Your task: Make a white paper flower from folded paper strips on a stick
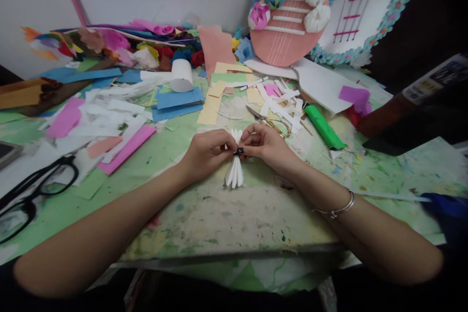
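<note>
Both hands meet at a bundle of pleated white paper (234,174), gathered at its middle by a narrow black band (239,151). My left hand (212,148) pinches the gathered middle from the left. From the other side, my right hand (266,147) has thumb and forefinger closed at the black band. The paper's lower folds fan out toward me, and its upper folds show between the fingers. Just beyond my right hand lie gold-handled scissors (272,122). Fingers cover part of the band, so its fastening is hidden.
White paper strips (109,107) and blue paper (178,103) lie at the left, near black glasses (40,180). A white roll (182,75) stands behind. To the right are a green packet (323,126) and a dark bottle (409,102). Paper guitars (288,34) lean at the back.
</note>
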Available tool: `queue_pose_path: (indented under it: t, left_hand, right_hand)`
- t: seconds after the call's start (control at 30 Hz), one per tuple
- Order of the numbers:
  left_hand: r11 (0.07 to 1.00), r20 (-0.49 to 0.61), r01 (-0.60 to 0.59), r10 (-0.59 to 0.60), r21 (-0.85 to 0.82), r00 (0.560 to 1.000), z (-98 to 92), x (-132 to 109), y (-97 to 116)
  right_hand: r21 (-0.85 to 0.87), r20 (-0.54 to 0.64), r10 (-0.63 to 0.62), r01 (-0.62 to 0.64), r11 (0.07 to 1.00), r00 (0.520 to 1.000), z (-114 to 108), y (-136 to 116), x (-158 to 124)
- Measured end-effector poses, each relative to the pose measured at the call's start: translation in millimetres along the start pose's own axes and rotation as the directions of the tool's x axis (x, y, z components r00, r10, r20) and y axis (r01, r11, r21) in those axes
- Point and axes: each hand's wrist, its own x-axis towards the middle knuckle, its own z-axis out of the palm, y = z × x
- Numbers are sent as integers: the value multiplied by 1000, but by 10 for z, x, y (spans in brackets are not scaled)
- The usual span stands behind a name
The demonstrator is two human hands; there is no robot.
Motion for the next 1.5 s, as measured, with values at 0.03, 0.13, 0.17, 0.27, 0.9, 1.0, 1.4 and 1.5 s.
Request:
queue_pose_path:
  t: [0.03,0.13,0.17,0.27,0.9,1.0,1.4,1.5]
  left_hand:
    - [999,-3,36,-36,-9,999,1,3,8]
    - [980,-8,176,-178,-94,984,10,20,26]
    - [961,-12,227,-232,-159,973,14,27,27]
    - [867,2,332,-357,-373,934,24,43,19]
    - [954,26,299,-299,8,954,30,47,14]
    - [944,66,331,-329,-11,942,32,64,7]
    - [856,127,468,-450,-221,884,17,87,3]
    - [854,119,480,-465,-202,877,18,86,1]
  right_hand:
    - [-7,-2,0,0,1000,1000,2,-3,-1]
    - [-13,4,-8,8,1000,1000,3,-9,-5]
    - [-7,13,-17,17,1000,1000,2,-10,-6]
    - [7,31,-61,61,998,998,1,-8,-8]
    - [-496,19,-381,339,799,924,19,7,-73]
    - [-560,18,-400,340,756,916,20,-1,-76]
    - [-595,-12,-403,318,738,915,22,-31,-85]
    - [-612,4,-404,322,722,915,34,-37,-79]
